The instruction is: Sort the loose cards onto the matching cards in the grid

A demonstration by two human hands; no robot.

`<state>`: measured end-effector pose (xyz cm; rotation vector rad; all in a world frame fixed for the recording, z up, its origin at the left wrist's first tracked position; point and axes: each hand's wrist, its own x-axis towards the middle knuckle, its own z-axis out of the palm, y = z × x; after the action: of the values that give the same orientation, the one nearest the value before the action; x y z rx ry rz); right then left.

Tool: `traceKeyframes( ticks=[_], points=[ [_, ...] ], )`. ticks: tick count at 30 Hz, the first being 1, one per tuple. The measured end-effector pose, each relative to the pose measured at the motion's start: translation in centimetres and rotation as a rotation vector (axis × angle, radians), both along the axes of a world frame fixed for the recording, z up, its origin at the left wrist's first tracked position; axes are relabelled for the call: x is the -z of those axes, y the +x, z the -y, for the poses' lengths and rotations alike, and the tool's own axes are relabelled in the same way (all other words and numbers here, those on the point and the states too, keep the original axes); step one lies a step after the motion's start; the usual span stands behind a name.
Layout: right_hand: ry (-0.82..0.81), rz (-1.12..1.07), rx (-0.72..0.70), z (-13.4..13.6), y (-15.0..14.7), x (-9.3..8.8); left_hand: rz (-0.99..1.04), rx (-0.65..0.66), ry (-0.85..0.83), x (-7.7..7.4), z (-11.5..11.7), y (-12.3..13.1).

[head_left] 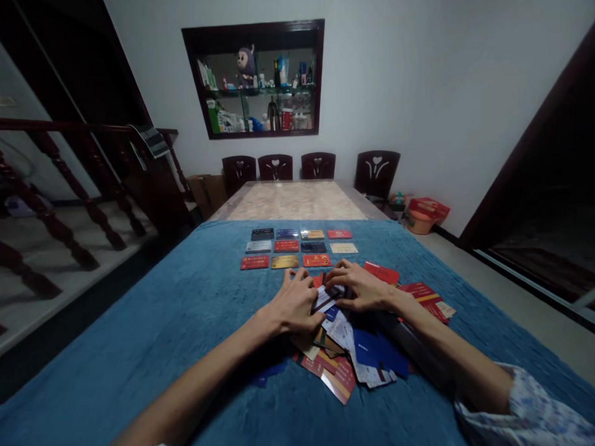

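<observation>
My left hand [298, 302] and my right hand [357, 287] come together over a loose pile in the middle of the cloth. Between them is a white card [324, 301] with a dark stripe, its edges gripped by the curled fingers of both. Beneath lie a blue paper sleeve [377, 350], white printed papers [341, 332] and a red-and-gold sleeve [338, 376]. Beyond my fingers, bank-type cards stand in rows, among them a gold card [284, 262], an orange-red card [316, 261] and a cream card [344, 248]. Fingers hide part of the pile.
A blue cloth [184, 324] covers the near tabletop; the far part is bare marble-patterned table [296, 198]. Red folders [424, 298] lie right of my right forearm. Dark chairs [378, 171] stand behind, and a wooden railing [62, 185] runs along the left.
</observation>
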<state>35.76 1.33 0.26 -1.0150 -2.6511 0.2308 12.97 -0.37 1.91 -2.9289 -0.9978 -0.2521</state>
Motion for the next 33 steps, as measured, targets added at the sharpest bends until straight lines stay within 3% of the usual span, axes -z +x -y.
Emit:
traceKeyframes(
  ticks=[10,19,26,33],
  points=[
    [-0.024,-0.123,-0.016,0.9,-0.4,-1.1,0.095,0.018,-0.057,-0.8,-0.8,-0.6],
    [0.038,-0.212,0.026,0.1,-0.4,-0.3,0.198,0.024,-0.061,-1.4,-2.0,-1.5],
    [0.088,-0.244,0.078,-0.7,-0.3,1.0,0.207,-0.017,-0.055,-0.6,-2.9,-2.0],
    [0.150,-0.218,0.247,-0.4,-0.8,1.6,0.256,-0.019,-0.034,0.6,-3.7,-2.2]
  ],
)
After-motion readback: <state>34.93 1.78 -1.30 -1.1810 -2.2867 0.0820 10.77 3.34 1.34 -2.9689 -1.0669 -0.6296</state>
